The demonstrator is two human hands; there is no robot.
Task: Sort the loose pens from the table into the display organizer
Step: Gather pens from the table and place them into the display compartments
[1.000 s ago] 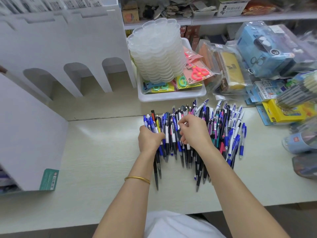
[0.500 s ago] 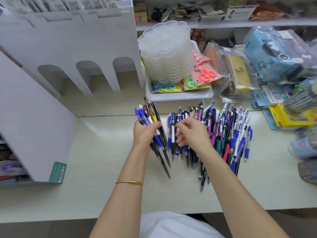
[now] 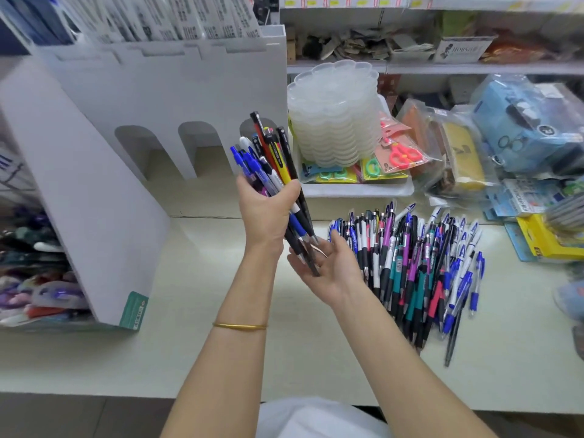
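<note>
My left hand (image 3: 267,210) grips a bundle of pens (image 3: 268,159) lifted above the table, tips pointing down, caps fanned up. The bundle is blue, black, red and yellow. My right hand (image 3: 328,263) lies palm up just below it, fingers relaxed, and the lower tips of the bundle rest against its palm. A wide pile of loose pens (image 3: 417,267) stays on the table to the right of my hands. The white display organizer (image 3: 82,184) stands at the left with slanted dividers; coloured pens (image 3: 34,279) lie in its lower compartments.
A white tray (image 3: 357,189) with a stack of clear plastic palettes (image 3: 335,115) and carded scissors stands behind the pile. Bagged stationery (image 3: 455,147) and a yellow box (image 3: 550,238) crowd the right side. Shelves run along the back.
My left hand has lifted the bundle of pens off the table and up to the left. My right hand left the pile and turned palm up under the bundle's tips.
</note>
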